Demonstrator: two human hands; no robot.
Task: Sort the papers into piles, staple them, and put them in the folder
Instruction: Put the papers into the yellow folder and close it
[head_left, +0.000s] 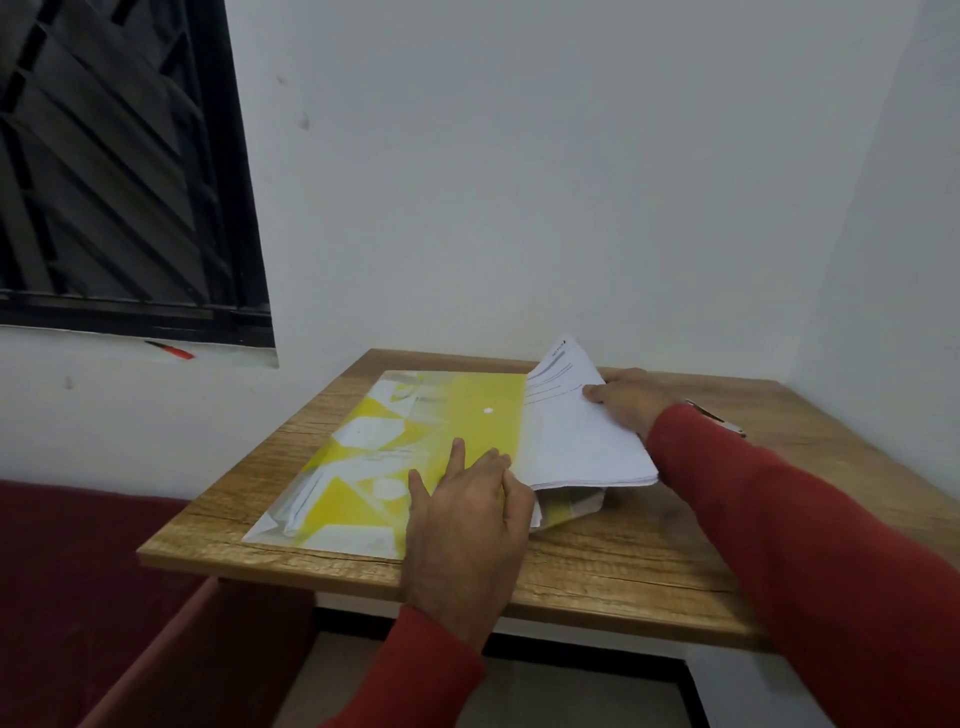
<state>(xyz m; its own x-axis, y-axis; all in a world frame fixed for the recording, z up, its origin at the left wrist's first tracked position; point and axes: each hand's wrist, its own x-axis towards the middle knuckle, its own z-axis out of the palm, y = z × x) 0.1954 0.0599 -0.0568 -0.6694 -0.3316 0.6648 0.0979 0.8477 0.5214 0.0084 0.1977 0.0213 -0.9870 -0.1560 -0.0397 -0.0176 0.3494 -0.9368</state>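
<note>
Sliding into the folder (415, 457), the stack of papers (582, 447) sits about halfway in at the open right end, so the last step looks underway; whether the sheets are stapled cannot be told. The right hand (631, 400) has its grip curled round the stack's far edge, thumb on top. The left hand (462, 525) presses flat on the yellow cover, its fingertips lifting the opening. Folder and papers lie on the wooden desk (623, 561); a small object near the right sleeve (810, 545) is unclear
</note>
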